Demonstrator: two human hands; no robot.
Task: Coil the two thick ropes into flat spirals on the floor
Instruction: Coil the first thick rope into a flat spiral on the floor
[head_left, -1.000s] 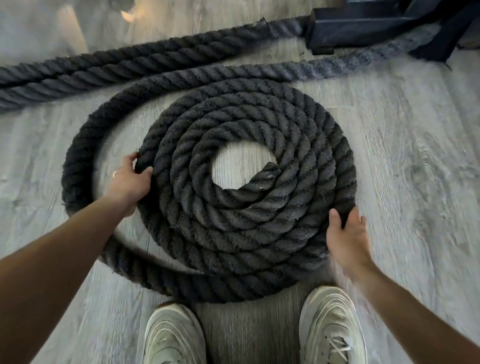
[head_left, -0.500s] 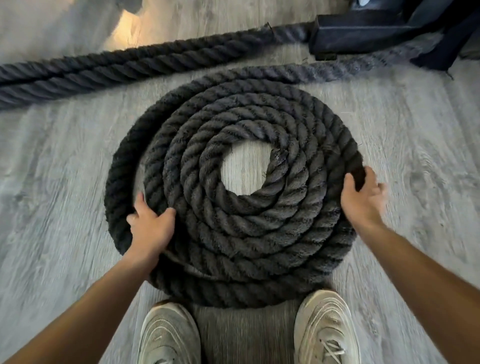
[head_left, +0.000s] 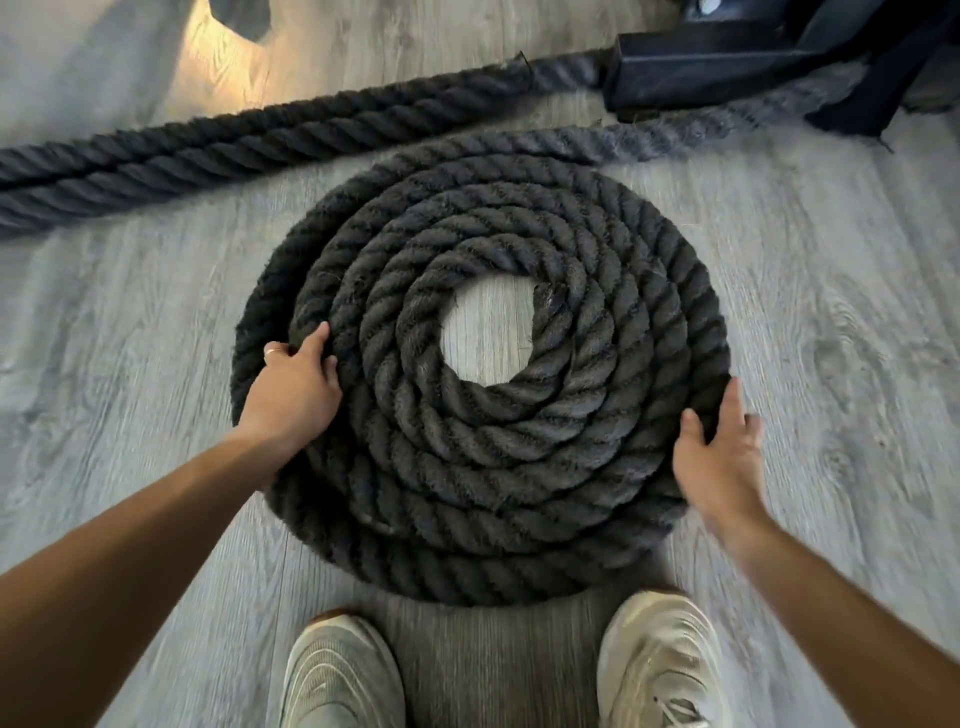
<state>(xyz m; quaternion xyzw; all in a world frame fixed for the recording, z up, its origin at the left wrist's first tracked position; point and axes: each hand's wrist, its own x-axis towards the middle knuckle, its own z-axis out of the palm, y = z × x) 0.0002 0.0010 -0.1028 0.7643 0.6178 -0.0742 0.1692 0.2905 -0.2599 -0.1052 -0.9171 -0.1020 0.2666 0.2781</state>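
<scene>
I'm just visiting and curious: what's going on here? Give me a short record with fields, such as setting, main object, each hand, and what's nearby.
setting: grey wood-look floor, seen from above
main object: coil, a thick dark rope wound in a flat spiral with an open centre
left hand: fingers curled onto the coil's left side
right hand: open, against the coil's right edge
second rope: lying straight beyond the coil, uncoiled
nearby: black base at top right; shoes below the coil
</scene>
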